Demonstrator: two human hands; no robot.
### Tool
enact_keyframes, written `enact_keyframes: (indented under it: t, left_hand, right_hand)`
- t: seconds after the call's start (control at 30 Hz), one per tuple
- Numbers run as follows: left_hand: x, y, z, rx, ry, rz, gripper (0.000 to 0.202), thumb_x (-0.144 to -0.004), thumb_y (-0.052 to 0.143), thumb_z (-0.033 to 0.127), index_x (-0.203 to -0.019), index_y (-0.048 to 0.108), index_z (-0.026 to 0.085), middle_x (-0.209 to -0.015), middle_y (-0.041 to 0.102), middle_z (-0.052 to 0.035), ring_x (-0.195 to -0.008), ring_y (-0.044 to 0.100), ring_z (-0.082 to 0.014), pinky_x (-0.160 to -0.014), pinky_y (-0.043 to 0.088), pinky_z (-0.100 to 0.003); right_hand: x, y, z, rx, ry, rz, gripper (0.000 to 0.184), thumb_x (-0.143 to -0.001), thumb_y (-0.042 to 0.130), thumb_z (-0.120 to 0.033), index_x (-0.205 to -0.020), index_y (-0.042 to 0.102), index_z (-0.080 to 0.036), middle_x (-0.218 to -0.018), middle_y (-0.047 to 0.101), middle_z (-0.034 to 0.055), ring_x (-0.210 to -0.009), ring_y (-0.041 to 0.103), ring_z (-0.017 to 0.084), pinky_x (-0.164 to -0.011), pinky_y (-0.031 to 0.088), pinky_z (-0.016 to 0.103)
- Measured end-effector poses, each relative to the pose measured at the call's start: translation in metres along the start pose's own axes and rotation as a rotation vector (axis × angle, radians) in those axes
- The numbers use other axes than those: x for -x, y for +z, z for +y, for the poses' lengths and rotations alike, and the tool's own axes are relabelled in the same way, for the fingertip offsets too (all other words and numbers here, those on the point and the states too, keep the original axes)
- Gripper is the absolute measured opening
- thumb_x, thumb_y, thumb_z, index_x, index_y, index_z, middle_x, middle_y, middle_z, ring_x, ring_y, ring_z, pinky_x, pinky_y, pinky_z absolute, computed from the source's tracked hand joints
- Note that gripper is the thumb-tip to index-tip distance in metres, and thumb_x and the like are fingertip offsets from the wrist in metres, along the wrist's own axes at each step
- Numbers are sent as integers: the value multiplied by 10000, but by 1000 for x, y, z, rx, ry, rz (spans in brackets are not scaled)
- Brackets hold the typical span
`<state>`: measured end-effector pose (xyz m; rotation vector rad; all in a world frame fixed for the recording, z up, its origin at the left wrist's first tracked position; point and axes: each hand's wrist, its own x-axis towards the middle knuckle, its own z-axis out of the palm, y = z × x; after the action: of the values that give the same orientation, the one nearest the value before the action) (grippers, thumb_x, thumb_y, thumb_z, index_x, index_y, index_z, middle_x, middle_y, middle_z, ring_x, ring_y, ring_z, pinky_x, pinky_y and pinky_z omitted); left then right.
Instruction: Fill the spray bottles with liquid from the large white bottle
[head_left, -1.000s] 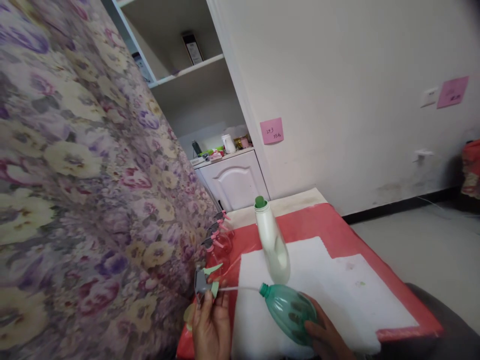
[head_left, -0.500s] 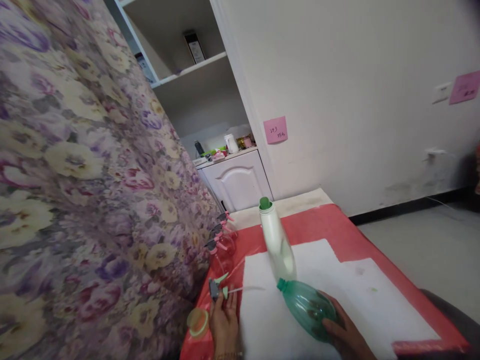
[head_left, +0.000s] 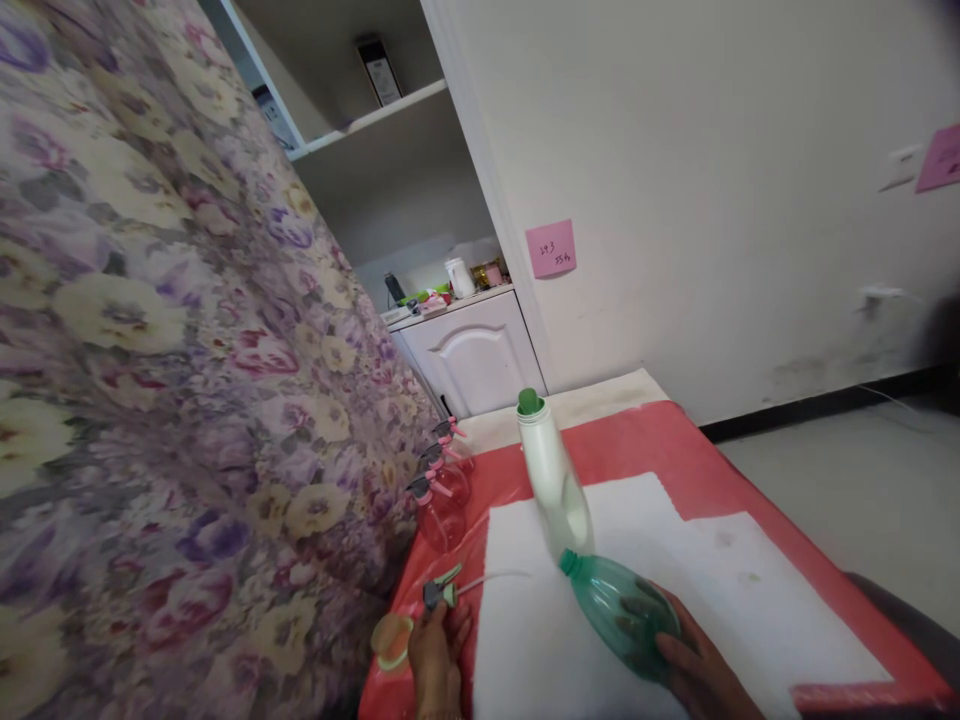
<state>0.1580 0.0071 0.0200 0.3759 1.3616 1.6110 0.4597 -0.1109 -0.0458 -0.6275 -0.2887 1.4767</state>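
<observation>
My right hand [head_left: 679,640] is wrapped round a green translucent spray bottle body [head_left: 619,610], tilted with its uncapped neck pointing up and left. A grey and pale-green trigger spray head [head_left: 441,594] is at the fingertips of my left hand [head_left: 439,645], low over the red cloth, its thin dip tube sticking out to the right. The left fingers are partly curled and partly hidden. Behind the green bottle stands a tall pale-green detergent bottle [head_left: 551,475] with no cap and a green spout inside its mouth. A translucent yellowish cap [head_left: 392,640] sits left of my left hand.
Several clear spray bottles with pink triggers [head_left: 441,505] line the left side of the red cloth [head_left: 622,440]. White paper [head_left: 540,640] covers the middle. A floral curtain [head_left: 187,400] hangs close on the left; a cabinet [head_left: 480,350] stands behind.
My left hand has turned over and come slightly lower with the spray head. My right hand, holding the green bottle, has shifted a little to the right in view.
</observation>
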Motion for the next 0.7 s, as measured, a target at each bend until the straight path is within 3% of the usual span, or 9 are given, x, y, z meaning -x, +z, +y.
enact_keyframes:
  t: [0.13,0.33,0.5,0.6,0.7]
  left_hand:
    - [5,0,-3,13,44,-4,219,-742,593,-43,-789,569,170,-656,708,-15,-559,705,-160,-602,601,-282]
    - [19,2,-7,-10,97,27,209,-738,588,0,-822,562,190,-727,673,9,-612,678,-111,-694,579,-248]
    - [38,-1,-17,-92,154,72,422,-719,660,128,-1111,569,256,-887,672,20,-667,670,-118,-736,565,-281]
    - [54,1,-23,-171,233,62,525,-710,709,255,-1213,564,282,-1082,673,-15,-823,684,-163,-826,541,-321]
    - [74,12,-26,-351,349,-48,532,-692,728,410,-1178,605,234,-1211,658,-75,-1051,650,-256,-966,479,-391]
  right_hand:
    - [0,1,-2,12,-12,-38,620,-594,859,-458,-1147,646,-275,-1145,708,113,-1090,655,353,-1024,392,570]
    - [10,10,-13,27,-10,-95,538,-706,794,-425,-1192,623,-270,-1234,674,121,-1260,545,343,-1060,385,535]
    - [13,13,-14,9,-22,-109,549,-704,792,-437,-1199,620,-273,-1223,678,115,-1274,531,347,-1052,393,532]
    - [13,13,-15,1,-22,-114,516,-718,785,-437,-1185,625,-288,-1220,679,105,-1242,560,337,-1044,397,531]
    - [12,14,-15,-2,-37,-122,484,-739,769,-434,-1180,628,-295,-1232,675,99,-1196,596,325,-1035,405,529]
